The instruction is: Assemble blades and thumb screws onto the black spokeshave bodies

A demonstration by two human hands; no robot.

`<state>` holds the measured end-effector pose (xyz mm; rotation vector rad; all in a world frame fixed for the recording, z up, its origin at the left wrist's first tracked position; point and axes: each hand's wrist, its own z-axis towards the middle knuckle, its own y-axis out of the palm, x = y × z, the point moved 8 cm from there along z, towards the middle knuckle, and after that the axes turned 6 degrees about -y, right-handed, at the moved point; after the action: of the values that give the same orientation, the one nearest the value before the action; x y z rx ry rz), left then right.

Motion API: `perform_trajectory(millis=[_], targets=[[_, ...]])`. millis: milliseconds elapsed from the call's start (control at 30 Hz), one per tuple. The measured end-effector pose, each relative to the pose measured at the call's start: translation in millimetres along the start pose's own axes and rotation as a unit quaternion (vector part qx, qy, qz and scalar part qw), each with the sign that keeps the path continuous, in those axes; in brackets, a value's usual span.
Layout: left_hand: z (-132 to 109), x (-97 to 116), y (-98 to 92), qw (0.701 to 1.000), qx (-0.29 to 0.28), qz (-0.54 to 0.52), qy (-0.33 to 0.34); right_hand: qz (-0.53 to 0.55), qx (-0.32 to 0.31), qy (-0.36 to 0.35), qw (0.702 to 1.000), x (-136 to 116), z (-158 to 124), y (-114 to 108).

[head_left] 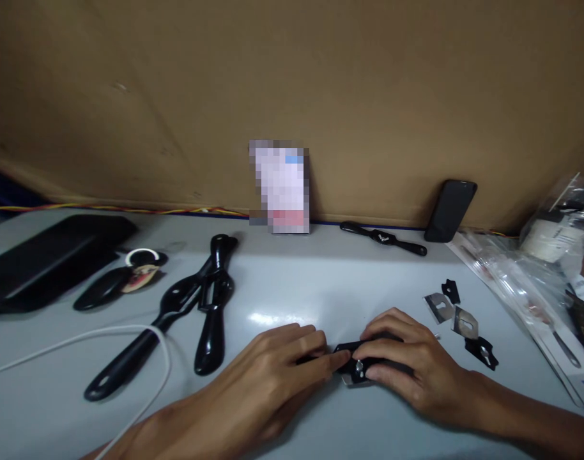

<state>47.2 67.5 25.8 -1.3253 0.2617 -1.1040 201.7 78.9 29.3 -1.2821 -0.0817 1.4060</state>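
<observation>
Both hands rest low on a grey table, closed on one black tool with two handles; a screw shows at its middle and a metal blade edge beneath. My left hand pinches the tool's left end with fingers pressed together. My right hand wraps over its right part, fingers curled. Most of the tool is hidden under the hands.
Two more black two-handled tools lie crossed at left, another near the cardboard wall. Metal blades and black caps sit right of my hands. A white cable, black case, phone and plastic bags lie around.
</observation>
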Motion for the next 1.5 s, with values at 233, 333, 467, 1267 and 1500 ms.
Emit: perform_trajectory(millis=[233,333,467,1267,1500], targets=[[0.3,4.3,1.8,1.000,-0.020,0.015,0.009,-0.009,-0.014,0.018,1.000,1.8,3.4,1.5],[1.2,4.8,0.1,1.000,-0.012,0.022,0.013,-0.030,-0.018,0.016,0.999,0.0,2.3,2.3],[1.4,7.0,1.4,0.999,-0.016,0.030,0.022,-0.121,-0.005,-0.023,0.992,-12.6,-0.4,1.3],[-0.3,-89.1,-72.7,0.900,0.107,0.352,-0.235,-0.324,-0.022,0.027,0.945,4.8,-5.6,13.3],[-19.1,-107.1,-77.8,0.860,0.050,0.415,-0.292,-0.402,0.033,0.066,0.913,25.6,-1.3,-21.3]])
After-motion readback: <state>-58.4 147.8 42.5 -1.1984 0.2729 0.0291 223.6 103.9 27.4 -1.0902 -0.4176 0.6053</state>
